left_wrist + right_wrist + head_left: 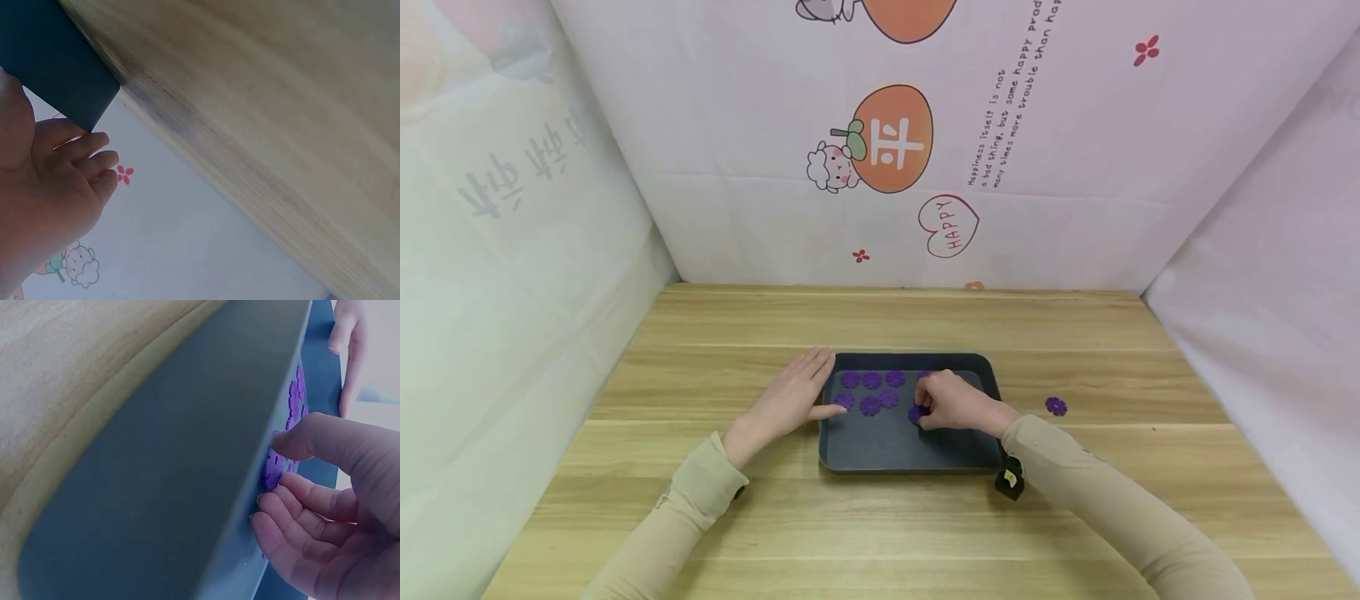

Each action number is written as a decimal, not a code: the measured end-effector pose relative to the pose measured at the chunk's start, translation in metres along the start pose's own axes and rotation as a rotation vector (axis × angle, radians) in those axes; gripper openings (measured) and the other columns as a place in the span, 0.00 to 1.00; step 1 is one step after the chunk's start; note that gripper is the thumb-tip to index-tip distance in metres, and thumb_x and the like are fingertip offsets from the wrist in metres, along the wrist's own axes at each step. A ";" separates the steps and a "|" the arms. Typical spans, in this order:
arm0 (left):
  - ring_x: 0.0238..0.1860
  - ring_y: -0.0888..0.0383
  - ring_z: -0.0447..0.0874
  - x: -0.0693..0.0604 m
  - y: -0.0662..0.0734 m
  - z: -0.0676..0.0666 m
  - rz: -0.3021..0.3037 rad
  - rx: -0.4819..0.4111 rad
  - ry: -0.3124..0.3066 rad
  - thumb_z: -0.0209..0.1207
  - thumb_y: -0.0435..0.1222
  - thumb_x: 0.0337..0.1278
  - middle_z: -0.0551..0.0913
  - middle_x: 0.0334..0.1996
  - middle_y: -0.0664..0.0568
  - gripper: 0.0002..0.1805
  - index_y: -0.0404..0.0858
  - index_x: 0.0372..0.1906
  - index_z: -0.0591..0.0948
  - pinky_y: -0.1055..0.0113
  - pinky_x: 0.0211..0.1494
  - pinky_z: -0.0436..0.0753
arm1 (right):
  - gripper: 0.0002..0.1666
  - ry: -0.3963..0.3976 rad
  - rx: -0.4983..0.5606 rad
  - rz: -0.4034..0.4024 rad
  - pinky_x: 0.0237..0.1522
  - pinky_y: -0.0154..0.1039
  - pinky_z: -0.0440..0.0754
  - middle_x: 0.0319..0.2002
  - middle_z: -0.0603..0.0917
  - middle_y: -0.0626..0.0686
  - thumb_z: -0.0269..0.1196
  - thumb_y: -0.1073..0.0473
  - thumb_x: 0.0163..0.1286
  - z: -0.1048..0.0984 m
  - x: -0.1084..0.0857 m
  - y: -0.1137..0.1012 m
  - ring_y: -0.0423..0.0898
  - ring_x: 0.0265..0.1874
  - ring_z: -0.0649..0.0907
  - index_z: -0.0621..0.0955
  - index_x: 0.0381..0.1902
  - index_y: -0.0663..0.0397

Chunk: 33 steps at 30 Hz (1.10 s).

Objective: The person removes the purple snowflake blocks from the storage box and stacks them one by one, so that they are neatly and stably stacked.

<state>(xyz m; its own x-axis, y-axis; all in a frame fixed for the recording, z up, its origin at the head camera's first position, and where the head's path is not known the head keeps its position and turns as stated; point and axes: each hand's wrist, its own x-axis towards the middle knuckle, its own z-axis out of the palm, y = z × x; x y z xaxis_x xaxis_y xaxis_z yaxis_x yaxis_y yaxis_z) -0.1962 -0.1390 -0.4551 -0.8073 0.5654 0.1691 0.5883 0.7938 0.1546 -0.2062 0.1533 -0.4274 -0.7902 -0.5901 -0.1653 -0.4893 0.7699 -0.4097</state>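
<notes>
A dark tray (880, 450) (56, 62) (137, 462) holds several purple flower-shaped pieces (870, 406), mostly in its upper left part. My left hand (793, 396) (59, 181) touches the tray's left rim, fingers extended and thumb reaching over the edge. Over the tray's right half, my right hand (958, 404) (337, 506) pinches a purple piece (916, 414) (273, 469) between thumb and fingers, low at the tray floor. Another piece beside that hand is partly hidden by it in the head view.
One purple piece (1056, 406) lies on the wooden table (925, 533) right of the tray. A small black object (1010, 480) with a yellow mark is by the tray's lower right corner, near the right sleeve. Printed white sheets (760, 217) stand around the table.
</notes>
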 end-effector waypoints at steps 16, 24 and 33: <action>0.74 0.36 0.63 -0.001 0.001 -0.001 0.011 0.003 0.019 0.62 0.57 0.59 0.66 0.72 0.31 0.48 0.24 0.71 0.65 0.45 0.77 0.66 | 0.13 0.018 0.000 -0.008 0.36 0.32 0.86 0.35 0.86 0.54 0.74 0.63 0.56 -0.006 -0.008 0.002 0.40 0.33 0.82 0.84 0.37 0.60; 0.75 0.36 0.62 -0.001 0.001 -0.001 0.002 0.000 0.003 0.62 0.57 0.59 0.64 0.73 0.32 0.48 0.25 0.72 0.64 0.45 0.78 0.65 | 0.12 0.041 0.025 -0.016 0.36 0.33 0.86 0.35 0.87 0.55 0.73 0.63 0.56 -0.010 -0.015 0.007 0.42 0.34 0.83 0.84 0.37 0.61; 0.75 0.36 0.62 0.000 0.000 0.001 -0.001 0.003 0.004 0.62 0.57 0.59 0.64 0.73 0.32 0.48 0.25 0.71 0.64 0.45 0.78 0.65 | 0.13 0.080 0.022 -0.020 0.36 0.33 0.86 0.35 0.87 0.53 0.73 0.63 0.55 -0.015 -0.024 0.016 0.40 0.33 0.83 0.84 0.37 0.60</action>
<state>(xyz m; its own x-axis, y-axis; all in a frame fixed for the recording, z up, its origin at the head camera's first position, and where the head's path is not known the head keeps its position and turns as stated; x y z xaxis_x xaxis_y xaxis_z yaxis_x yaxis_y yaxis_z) -0.1961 -0.1386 -0.4556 -0.8077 0.5637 0.1731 0.5874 0.7949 0.1523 -0.2008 0.1832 -0.4166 -0.8079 -0.5832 -0.0848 -0.4976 0.7522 -0.4320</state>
